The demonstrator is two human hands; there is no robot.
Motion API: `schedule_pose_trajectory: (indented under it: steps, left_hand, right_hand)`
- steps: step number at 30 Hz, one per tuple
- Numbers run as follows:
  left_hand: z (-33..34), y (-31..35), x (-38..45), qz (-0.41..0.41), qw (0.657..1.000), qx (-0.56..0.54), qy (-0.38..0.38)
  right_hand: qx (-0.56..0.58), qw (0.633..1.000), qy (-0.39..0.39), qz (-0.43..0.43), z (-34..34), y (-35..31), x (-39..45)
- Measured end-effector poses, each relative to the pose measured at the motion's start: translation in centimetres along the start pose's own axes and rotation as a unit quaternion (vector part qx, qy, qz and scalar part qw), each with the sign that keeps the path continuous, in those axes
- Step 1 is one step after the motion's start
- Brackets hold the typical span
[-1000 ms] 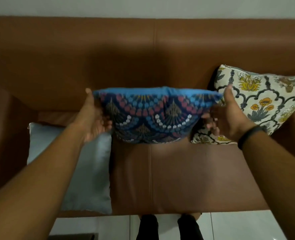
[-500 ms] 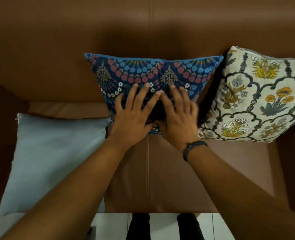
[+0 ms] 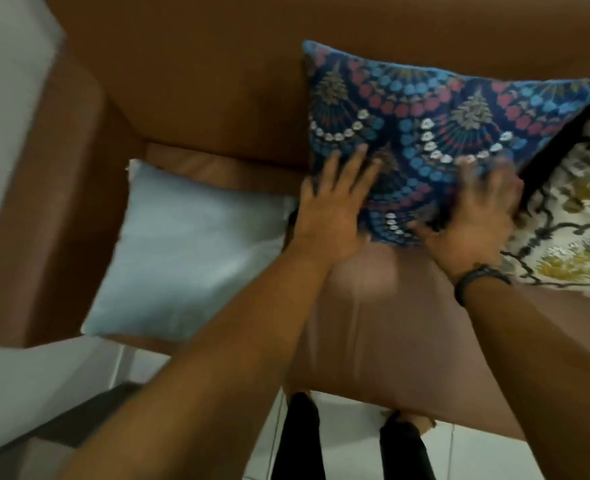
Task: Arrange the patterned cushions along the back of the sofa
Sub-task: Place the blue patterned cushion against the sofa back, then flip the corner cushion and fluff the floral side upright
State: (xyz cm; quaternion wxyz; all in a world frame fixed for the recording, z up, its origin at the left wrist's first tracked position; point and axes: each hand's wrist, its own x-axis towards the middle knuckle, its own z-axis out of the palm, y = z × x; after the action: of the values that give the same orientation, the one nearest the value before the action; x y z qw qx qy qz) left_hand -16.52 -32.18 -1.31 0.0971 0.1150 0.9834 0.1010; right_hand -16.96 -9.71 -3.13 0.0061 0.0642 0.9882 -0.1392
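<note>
Two hands press flat, fingers spread, on the blue cushion [image 3: 435,133], which leans against the sofa [image 3: 200,81] back: left hand [image 3: 331,209] on its lower left edge, right hand [image 3: 473,216], blurred, lower right. A cream floral cushion [image 3: 577,216] touches its right side; a grey cushion [image 3: 186,251] lies flat to its left.

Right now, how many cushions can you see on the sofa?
3. The blue patterned cushion leans against the backrest under both hands; the cream floral cushion is beside it at the right edge, partly cropped; the plain light blue cushion lies flat on the seat.
</note>
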Motion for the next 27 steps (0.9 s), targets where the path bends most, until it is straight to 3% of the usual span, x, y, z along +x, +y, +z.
schedule_pose_trajectory:
  steps: [2, 3, 6, 10, 12, 14, 17, 19, 23, 27]
  left_hand:
    - [-0.4, -3.9, -2.4, -0.133, 0.988, -0.071, -0.023]
    - [-0.7, -6.2, -4.1, -0.148, 0.986, -0.07, -0.027]
    - [-1.1, -14.3, -10.3, -0.18, 0.981, -0.07, -0.031]
    - [-0.5, -24.3, -18.6, -0.316, 0.942, -0.11, -0.026]
    - [0.6, -28.3, -21.7, -0.397, 0.903, -0.151, -0.07]
    - [2.3, -31.3, -24.3, -0.467, 0.847, -0.228, -0.107]
    - [4.2, -32.5, -27.2, -0.482, 0.797, -0.35, -0.1]
    - [4.1, -32.4, -28.1, -0.472, 0.794, -0.373, -0.08]
    - [-1.2, -33.1, -28.5, -0.432, 0.825, -0.352, -0.091]
    - [-9.7, -34.9, -26.3, -0.374, 0.857, -0.355, 0.0]
  right_hand:
    - [0.086, 0.98, -0.002, 0.178, 0.2, -1.4, -1.2]
    - [0.098, 0.973, -0.011, 0.207, 0.4, -2.7, -2.5]
    - [0.195, 0.964, -0.102, 0.147, 2.2, -8.3, -7.7]
    - [0.309, 0.872, -0.357, 0.128, 7.1, -16.5, -14.8]
    - [0.383, 0.821, -0.402, 0.132, 9.9, -19.1, -17.6]
    - [0.407, 0.795, -0.418, 0.165, 12.2, -20.8, -19.2]
    - [0.385, 0.798, -0.424, 0.189, 13.6, -21.8, -20.1]
    - [0.39, 0.799, -0.412, 0.198, 13.0, -22.1, -20.2]
    - [0.423, 0.78, -0.406, 0.218, 9.2, -23.7, -18.9]
    - [0.433, 0.766, -0.415, 0.231, 4.6, -25.9, -14.6]
